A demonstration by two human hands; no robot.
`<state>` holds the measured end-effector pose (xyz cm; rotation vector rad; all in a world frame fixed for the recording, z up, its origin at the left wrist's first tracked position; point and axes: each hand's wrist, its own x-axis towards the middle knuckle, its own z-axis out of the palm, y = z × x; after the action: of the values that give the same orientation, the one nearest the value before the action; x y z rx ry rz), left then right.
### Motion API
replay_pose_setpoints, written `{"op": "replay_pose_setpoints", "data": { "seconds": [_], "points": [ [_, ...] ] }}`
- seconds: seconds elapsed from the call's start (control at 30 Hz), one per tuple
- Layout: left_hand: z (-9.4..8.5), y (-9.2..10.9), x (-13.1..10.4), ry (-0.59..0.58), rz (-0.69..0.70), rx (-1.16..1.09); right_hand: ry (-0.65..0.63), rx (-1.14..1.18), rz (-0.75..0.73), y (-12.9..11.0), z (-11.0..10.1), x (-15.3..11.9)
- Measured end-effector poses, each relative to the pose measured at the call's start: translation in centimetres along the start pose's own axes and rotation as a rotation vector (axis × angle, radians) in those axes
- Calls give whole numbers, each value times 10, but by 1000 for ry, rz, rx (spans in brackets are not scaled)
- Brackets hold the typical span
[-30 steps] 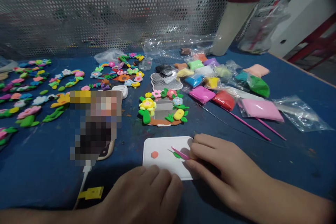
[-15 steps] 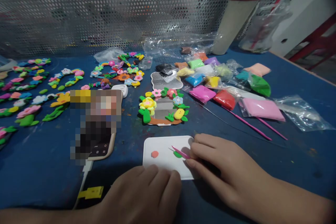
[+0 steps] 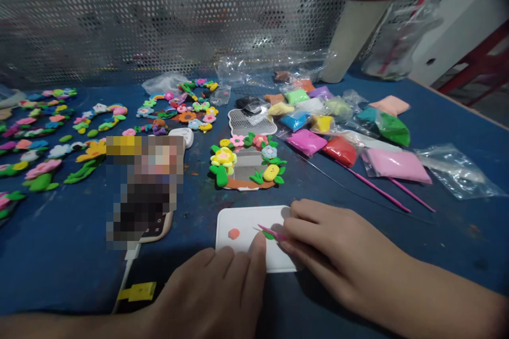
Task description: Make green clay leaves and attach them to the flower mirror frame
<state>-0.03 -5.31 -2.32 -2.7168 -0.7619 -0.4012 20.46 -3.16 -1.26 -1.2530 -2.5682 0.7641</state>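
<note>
A small white board (image 3: pixel 246 217) lies flat on the table before me. On it are a flattened coral clay disc (image 3: pixel 234 233) and a small green clay piece (image 3: pixel 268 235). My right hand (image 3: pixel 334 246) is closed around a pink pointed clay tool (image 3: pixel 272 231), its tip over the green piece. My left hand (image 3: pixel 222 288) rests across the board's lower left edge. Its index finger stretches up to beside the green piece and tool tip; whether it touches them I cannot tell. Its other fingers look bent, and nothing shows in that hand.
Behind the board stands a mirror frame decorated with clay flowers (image 3: pixel 223 158). A phone (image 3: pixel 165 228) with a cable lies left, near more clay-decorated frames (image 3: pixel 99 116). Bagged coloured clay (image 3: pixel 306 142), pink tools (image 3: pixel 377 190) and a tumbler (image 3: pixel 353 37) are at right.
My left index finger has extended forward to the green piece. The tool in my right hand has shifted slightly left and lies lower over the green clay.
</note>
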Motion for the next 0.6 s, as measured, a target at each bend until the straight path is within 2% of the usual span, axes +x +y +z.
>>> {"op": "replay_pose_setpoints", "data": {
  "seconds": [0.27, 0.4, 0.6],
  "points": [
    [1, -1, -4, 14, 11, 28, -117, -28, 29, -6, -17, 9],
    [-1, -1, -3, -3, 9, 22, -136, 15, 68, -12, -23, 15],
    [-3, 0, -3, 8, -5, 6, -143, 19, 51, -14, -26, 19]
  ]
}}
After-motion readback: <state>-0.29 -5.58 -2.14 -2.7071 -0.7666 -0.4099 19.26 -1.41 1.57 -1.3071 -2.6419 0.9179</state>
